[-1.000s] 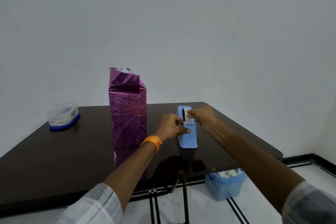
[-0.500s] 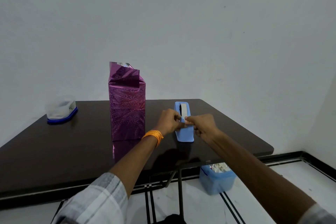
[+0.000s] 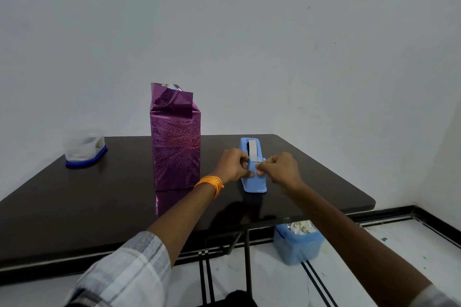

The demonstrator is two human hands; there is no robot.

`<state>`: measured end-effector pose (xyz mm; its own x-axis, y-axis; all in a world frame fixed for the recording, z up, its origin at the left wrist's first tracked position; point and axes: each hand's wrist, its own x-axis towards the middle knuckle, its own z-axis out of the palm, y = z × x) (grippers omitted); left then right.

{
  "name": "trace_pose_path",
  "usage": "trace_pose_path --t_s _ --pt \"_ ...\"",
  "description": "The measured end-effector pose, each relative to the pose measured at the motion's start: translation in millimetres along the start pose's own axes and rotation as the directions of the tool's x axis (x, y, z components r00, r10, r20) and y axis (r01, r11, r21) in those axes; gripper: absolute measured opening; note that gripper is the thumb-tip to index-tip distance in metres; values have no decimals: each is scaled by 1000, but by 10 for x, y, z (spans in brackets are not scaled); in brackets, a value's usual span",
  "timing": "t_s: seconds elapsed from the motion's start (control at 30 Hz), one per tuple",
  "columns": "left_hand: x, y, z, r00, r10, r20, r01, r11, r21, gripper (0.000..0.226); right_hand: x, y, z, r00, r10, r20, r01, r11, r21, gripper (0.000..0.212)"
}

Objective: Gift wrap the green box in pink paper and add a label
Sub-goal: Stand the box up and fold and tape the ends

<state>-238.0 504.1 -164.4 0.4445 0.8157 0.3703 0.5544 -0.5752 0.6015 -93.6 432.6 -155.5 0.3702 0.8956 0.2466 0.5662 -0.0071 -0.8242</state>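
The box (image 3: 175,152) stands upright on the dark worktop (image 3: 87,202), left of centre, its sides fully covered in shiny pink paper (image 3: 172,99); at the top the paper is not closed, with creased flaps sticking up and a silvery inside showing; the box's reflection lies on the glossy surface in front of it.

Near its right side, apart from it, sits a blue dispenser (image 3: 255,183), long axis pointing away from the person; a white roll of tape (image 3: 251,147) stands in its far half; the left hand (image 3: 230,166) has its fingers curled round the dispenser's left side, clamped on it; the right hand (image 3: 280,168) meets it from the right, thumb and forefinger pinched together on the tape at the cutter; the strip between the fingers is too small to make out clearly; an orange band (image 3: 210,183) circles the left wrist, and a checked sleeve (image 3: 129,271) covers that forearm lower down.

Well apart, at the worktop's far left, a clear tub (image 3: 83,148) rests upside down on its blue lid; on the floor (image 3: 274,281) under the right edge stands a blue bin (image 3: 296,247) holding crumpled scraps.
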Motion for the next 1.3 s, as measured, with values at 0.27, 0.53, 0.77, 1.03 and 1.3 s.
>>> trace_pose_path --t_s 0.27,0.53,0.77,1.03,1.3 --pt "-50 18 9 1000 8 -7 -8 1000 -18 43 -15 41 16 1000 18 8 -19 999 36 17" --pt "-34 -4 17 1000 -14 -8 14 1000 -12 52 -125 225 -77 991 29 129 -24 999 -46 22" --pt "-4 222 -489 978 71 -198 -57 995 77 33 -117 -246 -257 964 -149 220 59 927 370 7" --pt "-408 687 -2036 830 153 -537 -231 970 -79 20 86 -964 -198 877 -355 325 152 845 512 16" --pt "-451 -13 -2794 726 -252 -640 5 933 -361 25 385 -1579 -46 799 -497 340 208 758 618 30"
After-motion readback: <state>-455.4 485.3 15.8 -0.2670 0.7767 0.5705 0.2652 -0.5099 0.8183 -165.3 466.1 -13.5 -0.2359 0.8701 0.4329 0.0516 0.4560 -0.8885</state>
